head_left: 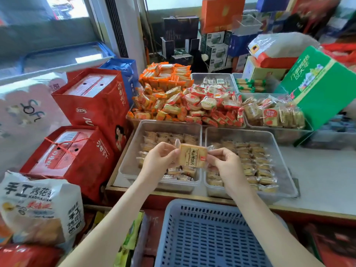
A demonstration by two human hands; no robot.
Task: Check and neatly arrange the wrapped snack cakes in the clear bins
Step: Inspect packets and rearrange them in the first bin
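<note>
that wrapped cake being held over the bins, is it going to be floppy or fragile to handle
Probably light: the wrapped cake hangs between a left hand and right hand that only pinch its wrapper ends. Likely stiff yet brittle: the slab looks flat and toasted. The glossy film may be slippery.

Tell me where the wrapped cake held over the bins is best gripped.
Grip the wrapped cake by its crimped ends, one from each side, as the left hand and right hand do: the flat printed face is left uncovered.
</note>
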